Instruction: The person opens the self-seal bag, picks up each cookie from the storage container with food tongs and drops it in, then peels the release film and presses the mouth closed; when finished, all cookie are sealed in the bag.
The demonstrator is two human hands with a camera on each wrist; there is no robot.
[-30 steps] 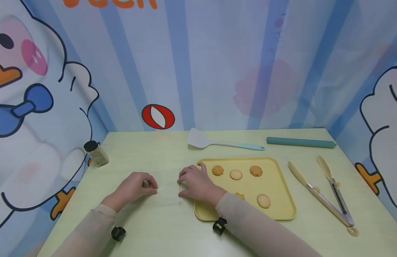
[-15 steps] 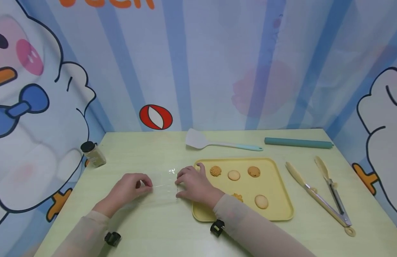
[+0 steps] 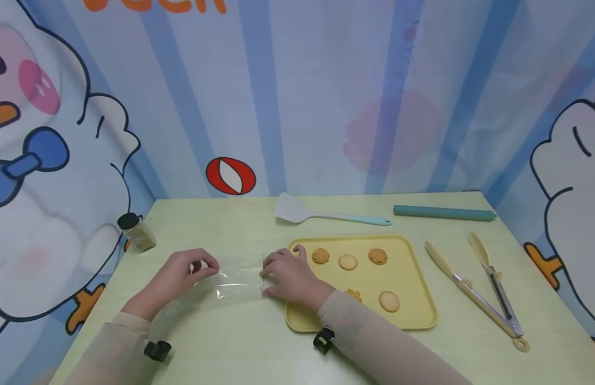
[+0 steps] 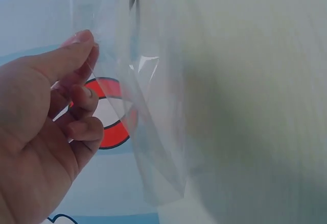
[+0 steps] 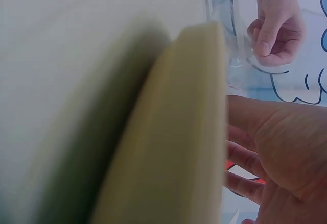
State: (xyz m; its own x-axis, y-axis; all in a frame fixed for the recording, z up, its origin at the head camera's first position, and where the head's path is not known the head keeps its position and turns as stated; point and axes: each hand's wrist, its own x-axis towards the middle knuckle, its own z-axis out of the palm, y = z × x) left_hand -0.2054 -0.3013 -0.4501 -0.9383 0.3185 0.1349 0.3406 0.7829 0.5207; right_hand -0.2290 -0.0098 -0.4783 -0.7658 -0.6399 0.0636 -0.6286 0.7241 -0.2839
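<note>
A clear plastic bag (image 3: 241,280) stretches between both hands, left of a yellow tray (image 3: 362,322). My left hand (image 3: 179,272) pinches the bag's left part between thumb and fingertips, lifted off the table. In the left wrist view, the see-through film (image 4: 158,117) hangs from that pinch. My right hand (image 3: 292,275) lies over the tray's left edge, thumb and fingers spread apart at the bag's right end; the tray hides their tips in the right wrist view. Several cookies lie on the tray, among them a swirled one (image 3: 320,256) and a pale round one (image 3: 389,301).
Behind the tray lie a spatula (image 3: 292,208) and a teal rolled cylinder (image 3: 443,213). Tongs (image 3: 489,305) rest spread at the right. A jar (image 3: 137,233) with a black lid stands at the table's far left. A printed curtain (image 3: 316,107) rises behind.
My left hand has drawn left and slightly up, pulling the bag out wider, so more of its film shows. My right hand holds its place by the tray; the head view has shifted slightly.
</note>
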